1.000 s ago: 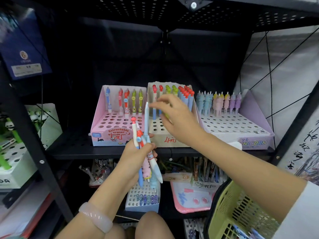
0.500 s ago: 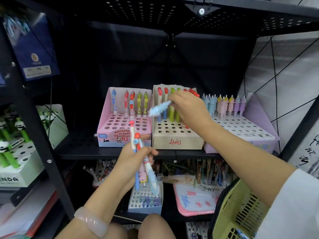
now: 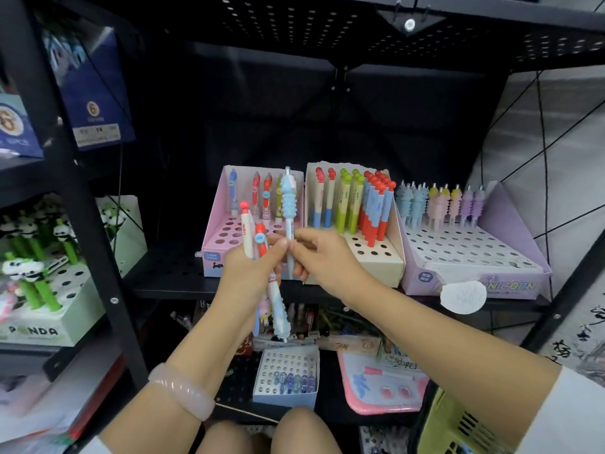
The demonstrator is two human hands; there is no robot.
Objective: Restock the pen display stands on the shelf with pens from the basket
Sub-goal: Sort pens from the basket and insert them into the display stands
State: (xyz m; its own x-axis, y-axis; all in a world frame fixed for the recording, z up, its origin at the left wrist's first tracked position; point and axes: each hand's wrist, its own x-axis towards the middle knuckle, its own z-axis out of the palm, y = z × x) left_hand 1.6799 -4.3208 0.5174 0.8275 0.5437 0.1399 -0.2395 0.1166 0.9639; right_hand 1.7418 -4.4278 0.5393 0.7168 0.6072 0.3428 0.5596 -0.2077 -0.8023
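Observation:
My left hand (image 3: 246, 273) grips a bundle of several pens (image 3: 262, 257), tips both up and down, in front of the pink display stand (image 3: 222, 244). My right hand (image 3: 322, 257) pinches a light blue ridged pen (image 3: 288, 204) upright, right beside the left hand's thumb. On the shelf stand the pink stand, a beige stand (image 3: 376, 260) with red, green and blue pens, and a purple unicorn stand (image 3: 474, 257) with pastel ridged pens along its back row. The yellow-green basket (image 3: 458, 424) sits at the lower right corner.
A black perforated shelf (image 3: 170, 273) carries the stands. A panda pen stand (image 3: 42, 309) is on the left rack behind a black upright. Below lie a small white pen box (image 3: 288, 378), a pink tray (image 3: 383, 388) and loose stationery. My knees show at the bottom.
My right hand came back from the beige stand toward the left hand, turning the light blue pen from tilted to upright. The left hand rose with its bundle.

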